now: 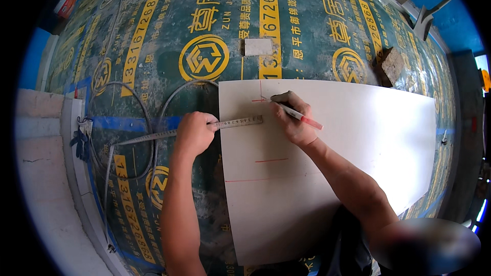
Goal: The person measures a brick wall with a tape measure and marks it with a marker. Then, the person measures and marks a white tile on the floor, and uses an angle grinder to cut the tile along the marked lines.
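Leftmost, a dark pair of work gloves [80, 144] lies off by the wall, not in use, with grey cable [146, 103] looped on the printed green floor sheet [169, 56]. Next, your left hand [194, 130] has its thumb and fingers pinched on a steel measuring tape [238, 122], just outside the panel's left edge; the tape runs leftward to a sharp bend, and its free end lies on the panel. The pale, smooth panel [373, 110], perhaps a large tile, lies flat on the sheet in front of you. Marks done so far, all in red on its left part: a long thin line [245, 180] starting near the left edge, a short line [271, 160] above it, and near the far edge a short stroke [255, 100] met by an upright one. Your right hand [295, 117] grasps a red-and-white marker [310, 121], its writing end close to that far mark; contact cannot be told. Judged as marking-out, you are partway: several lines are down, the right part shows none, and no cut is visible. Farther right, a rough brown block [392, 66] sits beyond the panel's far edge, untouched.
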The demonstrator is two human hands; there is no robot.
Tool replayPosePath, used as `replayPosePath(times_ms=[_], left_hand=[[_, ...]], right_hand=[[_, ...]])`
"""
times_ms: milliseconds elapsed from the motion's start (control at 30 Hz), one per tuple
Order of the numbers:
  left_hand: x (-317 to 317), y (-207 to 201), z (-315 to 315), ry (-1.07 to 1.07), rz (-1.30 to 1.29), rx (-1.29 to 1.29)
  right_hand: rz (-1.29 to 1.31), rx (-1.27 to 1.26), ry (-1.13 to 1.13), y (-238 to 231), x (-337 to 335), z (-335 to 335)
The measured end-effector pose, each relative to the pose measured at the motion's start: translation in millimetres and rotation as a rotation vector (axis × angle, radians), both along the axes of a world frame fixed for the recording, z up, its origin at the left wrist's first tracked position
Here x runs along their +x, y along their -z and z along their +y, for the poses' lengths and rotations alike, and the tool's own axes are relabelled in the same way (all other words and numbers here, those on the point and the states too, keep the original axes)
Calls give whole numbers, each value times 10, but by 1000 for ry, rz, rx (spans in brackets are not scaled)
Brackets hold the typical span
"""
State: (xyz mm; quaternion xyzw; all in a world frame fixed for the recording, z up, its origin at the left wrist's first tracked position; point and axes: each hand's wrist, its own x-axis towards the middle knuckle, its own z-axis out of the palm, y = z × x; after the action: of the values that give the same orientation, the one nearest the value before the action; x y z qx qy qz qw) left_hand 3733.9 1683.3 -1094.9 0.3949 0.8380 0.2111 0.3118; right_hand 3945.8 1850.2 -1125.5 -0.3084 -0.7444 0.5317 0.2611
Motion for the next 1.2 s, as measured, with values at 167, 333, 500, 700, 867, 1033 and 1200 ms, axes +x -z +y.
replayPosePath(times_ms=[167,333,500,700,867,1033,1200], left_hand=[[22,18,-27,-13,45,28],[36,41,-37,-16,64,44],[49,39,-38,-22,80,35],[66,16,-21,-31,93,-5],[20,40,-57,24,62,51],[258,19,-395,22,-27,-9],[426,7,-596,13,10,-38]], right_hand=[[-54,32,-68,-51,-129,-58],[-47,76,-40,-45,-153,-60],[-39,99,19,-51,-192,-90],[-14,62,87,-68,-183,-78],[92,-32,132,-163,222,-130],[-92,-128,-35,-542,978,-473],[-152,-207,-39,-711,1242,-734]])
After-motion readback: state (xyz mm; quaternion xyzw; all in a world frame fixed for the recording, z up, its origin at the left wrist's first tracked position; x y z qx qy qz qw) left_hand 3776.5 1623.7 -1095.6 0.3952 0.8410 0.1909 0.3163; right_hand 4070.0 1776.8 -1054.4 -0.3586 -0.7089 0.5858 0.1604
